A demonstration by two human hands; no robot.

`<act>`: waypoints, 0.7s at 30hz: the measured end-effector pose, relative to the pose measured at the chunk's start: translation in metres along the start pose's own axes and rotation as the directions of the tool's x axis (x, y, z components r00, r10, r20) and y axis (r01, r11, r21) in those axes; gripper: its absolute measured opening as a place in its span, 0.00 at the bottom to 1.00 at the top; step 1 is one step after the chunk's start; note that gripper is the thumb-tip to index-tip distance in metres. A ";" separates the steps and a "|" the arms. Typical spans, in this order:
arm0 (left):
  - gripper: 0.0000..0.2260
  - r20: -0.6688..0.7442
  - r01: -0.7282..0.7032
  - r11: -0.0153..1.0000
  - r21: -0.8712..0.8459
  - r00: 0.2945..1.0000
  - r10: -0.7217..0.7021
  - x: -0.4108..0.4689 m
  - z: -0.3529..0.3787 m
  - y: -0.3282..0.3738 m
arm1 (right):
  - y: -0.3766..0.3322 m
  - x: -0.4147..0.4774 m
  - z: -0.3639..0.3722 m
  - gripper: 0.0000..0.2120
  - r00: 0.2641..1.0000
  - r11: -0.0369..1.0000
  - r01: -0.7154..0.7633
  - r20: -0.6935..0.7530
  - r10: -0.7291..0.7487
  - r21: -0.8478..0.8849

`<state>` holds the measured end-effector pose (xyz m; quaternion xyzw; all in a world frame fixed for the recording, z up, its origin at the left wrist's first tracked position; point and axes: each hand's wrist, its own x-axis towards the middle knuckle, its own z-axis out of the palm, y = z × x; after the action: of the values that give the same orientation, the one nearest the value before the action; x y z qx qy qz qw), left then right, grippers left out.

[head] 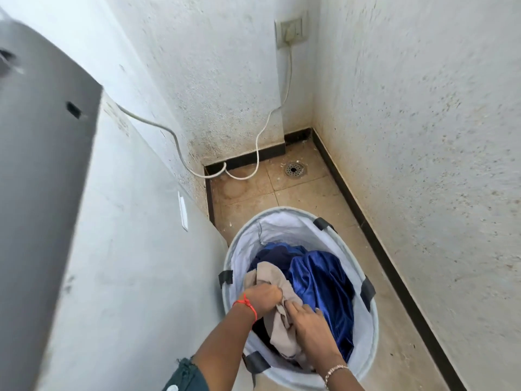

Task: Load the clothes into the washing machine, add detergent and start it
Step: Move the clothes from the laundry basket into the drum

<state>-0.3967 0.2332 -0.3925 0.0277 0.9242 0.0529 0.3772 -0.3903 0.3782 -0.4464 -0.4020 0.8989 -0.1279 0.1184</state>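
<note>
At the far left stands the washing machine (42, 165), its grey top blurred and its pale side running down to the floor (310, 198). A white cord (169, 134) comes out from behind it, dips along the base of the back wall and climbs to a wall socket (290, 32). Just right of the cord's low loop, a round metal drain (294, 169) sits in the tan tiles near the corner. Closer to the camera, a pale fabric laundry basket (282, 218) with dark handles stands on the floor, just beside the machine's side. The clothes are inside it: a beige garment (270, 277) lies bunched on the left, and a shiny blue garment (318, 280) fills the middle and right, with darker blue cloth behind it. The left hand (260, 299), a red thread (248, 304) tied at its wrist, reaches into the basket with its fingers curled tight round the upper part of the beige garment. The right hand (310, 320) – a thin bracelet (335, 372) on its wrist – has its fingers bent onto a lower fold of the same garment, gripping it just beside the left hand. A stained, speckled wall (423, 136) with a dark skirting strip closes the right side.
</note>
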 end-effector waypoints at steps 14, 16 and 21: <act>0.14 -0.367 0.064 0.992 -0.109 0.925 -0.100 -0.221 -0.257 0.035 | -0.067 0.020 -0.322 0.22 0.984 0.973 0.064 -0.176 -0.024 0.224; 0.13 -0.447 0.053 0.994 -0.099 0.890 -0.092 -0.265 -0.285 0.033 | -0.094 0.013 -0.375 0.26 0.966 0.975 0.123 -0.246 -0.075 0.185; 0.12 -0.627 0.064 0.988 -0.142 0.767 -0.140 -0.375 -0.324 0.005 | -0.171 0.001 -0.456 0.27 0.862 0.932 0.352 -0.418 -0.288 0.083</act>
<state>-0.3558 0.1788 0.0990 -0.0633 0.9928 0.0906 0.0466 -0.4166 0.3285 0.0379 -0.5006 0.8117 -0.2951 -0.0590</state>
